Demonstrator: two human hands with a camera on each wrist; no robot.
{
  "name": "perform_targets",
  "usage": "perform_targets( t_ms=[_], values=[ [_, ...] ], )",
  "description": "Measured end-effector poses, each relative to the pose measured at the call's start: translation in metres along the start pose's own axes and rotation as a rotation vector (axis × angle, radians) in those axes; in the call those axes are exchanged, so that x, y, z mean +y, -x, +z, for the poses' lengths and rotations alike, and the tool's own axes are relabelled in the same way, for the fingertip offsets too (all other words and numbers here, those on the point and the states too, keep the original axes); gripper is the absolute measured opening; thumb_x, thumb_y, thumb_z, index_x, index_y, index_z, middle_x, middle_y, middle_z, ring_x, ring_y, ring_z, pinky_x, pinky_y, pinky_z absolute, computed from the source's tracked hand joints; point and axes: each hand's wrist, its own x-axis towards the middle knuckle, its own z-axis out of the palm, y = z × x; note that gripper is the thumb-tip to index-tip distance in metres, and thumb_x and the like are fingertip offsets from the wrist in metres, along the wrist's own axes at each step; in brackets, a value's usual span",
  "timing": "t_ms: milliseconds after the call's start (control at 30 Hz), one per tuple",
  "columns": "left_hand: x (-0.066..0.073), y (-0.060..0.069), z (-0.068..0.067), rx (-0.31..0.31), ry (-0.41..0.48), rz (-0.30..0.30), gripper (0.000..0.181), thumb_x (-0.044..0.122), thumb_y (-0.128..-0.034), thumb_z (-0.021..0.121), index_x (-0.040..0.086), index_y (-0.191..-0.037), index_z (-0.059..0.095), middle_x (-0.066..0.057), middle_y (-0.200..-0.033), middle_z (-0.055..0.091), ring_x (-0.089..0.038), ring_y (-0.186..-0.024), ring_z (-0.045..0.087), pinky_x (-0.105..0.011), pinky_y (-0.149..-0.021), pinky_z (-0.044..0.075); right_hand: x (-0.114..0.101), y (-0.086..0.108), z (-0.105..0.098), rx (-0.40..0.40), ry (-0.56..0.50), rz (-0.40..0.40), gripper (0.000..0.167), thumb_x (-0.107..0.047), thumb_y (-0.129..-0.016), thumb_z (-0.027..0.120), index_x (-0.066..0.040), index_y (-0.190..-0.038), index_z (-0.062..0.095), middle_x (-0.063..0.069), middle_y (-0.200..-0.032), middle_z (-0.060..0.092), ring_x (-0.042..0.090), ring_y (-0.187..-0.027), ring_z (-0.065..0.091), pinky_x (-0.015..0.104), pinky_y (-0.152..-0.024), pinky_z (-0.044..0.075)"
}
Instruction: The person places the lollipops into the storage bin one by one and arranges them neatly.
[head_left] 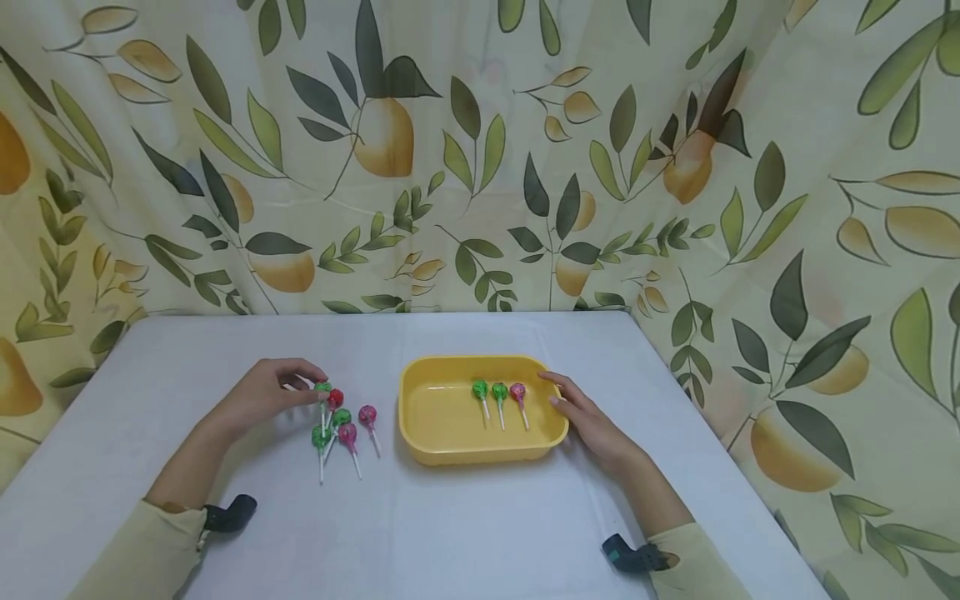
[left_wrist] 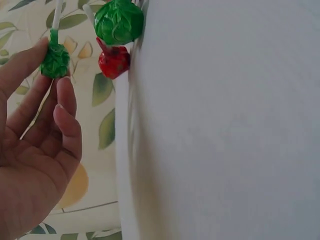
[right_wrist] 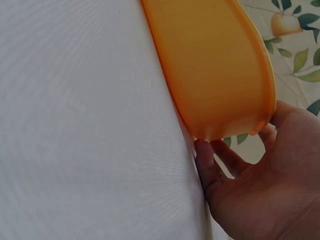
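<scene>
My left hand (head_left: 262,392) pinches a green-wrapped lollipop (left_wrist: 55,62) by its candy head, between thumb and fingers, at the far side of a loose group on the table. In that group lie a red lollipop (head_left: 335,398), green ones (head_left: 341,417) and pink ones (head_left: 347,435), sticks mostly toward me. To their right stands a yellow tray (head_left: 435,425). Inside it, two green lollipops (head_left: 500,390) and a pink lollipop (head_left: 517,392) lie in a row, right of its middle. At the tray's right end my right hand (head_left: 596,429) holds the rim and end wall with curved fingers.
A white cloth (head_left: 480,533) covers the table. Behind and beside it hangs a curtain (head_left: 480,200) printed with fruit and leaves. Each wrist carries a small dark camera mount (head_left: 231,513), close above the table.
</scene>
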Motion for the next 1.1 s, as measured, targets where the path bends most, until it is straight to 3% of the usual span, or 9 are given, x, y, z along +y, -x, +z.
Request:
perform_targets(
  t_ms=[167,467,900,1100],
  values=[
    [0.008,-0.005,0.005,0.017,0.01,0.021,0.027,0.026,-0.0888,0.085,0.014,-0.112,0.077,-0.004,-0.111,0.07,-0.026,-0.096,0.063,-0.039,-0.074,0.051,0.0,-0.002,-0.001,0.003,-0.008,0.003,0.044,-0.044,-0.109,0.049,-0.04,-0.153,0.044,-0.004,-0.17,0.017,0.029,-0.157,0.003,0.058,-0.121,0.006],
    [0.019,-0.012,0.011,-0.001,0.054,0.035,0.026,0.025,-0.0884,0.085,0.013,-0.11,0.077,-0.005,-0.104,0.072,-0.026,-0.094,0.065,-0.04,-0.079,0.052,0.0,-0.001,-0.001,0.006,-0.004,0.01,0.044,-0.04,-0.11,0.046,-0.039,-0.154,0.043,-0.002,-0.171,0.015,0.03,-0.157,0.001,0.06,-0.12,0.005],
    [0.032,-0.019,0.022,0.013,0.033,-0.029,0.027,0.026,-0.0899,0.084,0.014,-0.113,0.076,-0.003,-0.104,0.072,-0.025,-0.095,0.064,-0.04,-0.078,0.049,0.0,-0.002,0.002,0.006,-0.002,0.012,0.043,-0.038,-0.111,0.046,-0.039,-0.154,0.043,-0.003,-0.171,0.015,0.03,-0.157,0.0,0.06,-0.12,0.004],
    [0.04,-0.024,0.029,0.008,0.054,-0.051,0.026,0.023,-0.0906,0.083,0.015,-0.114,0.075,-0.003,-0.109,0.07,-0.027,-0.094,0.064,-0.042,-0.078,0.053,-0.002,0.0,0.003,0.007,0.001,0.008,0.043,-0.037,-0.111,0.045,-0.037,-0.155,0.042,-0.001,-0.171,0.015,0.03,-0.157,0.0,0.059,-0.121,0.006]
  ],
)
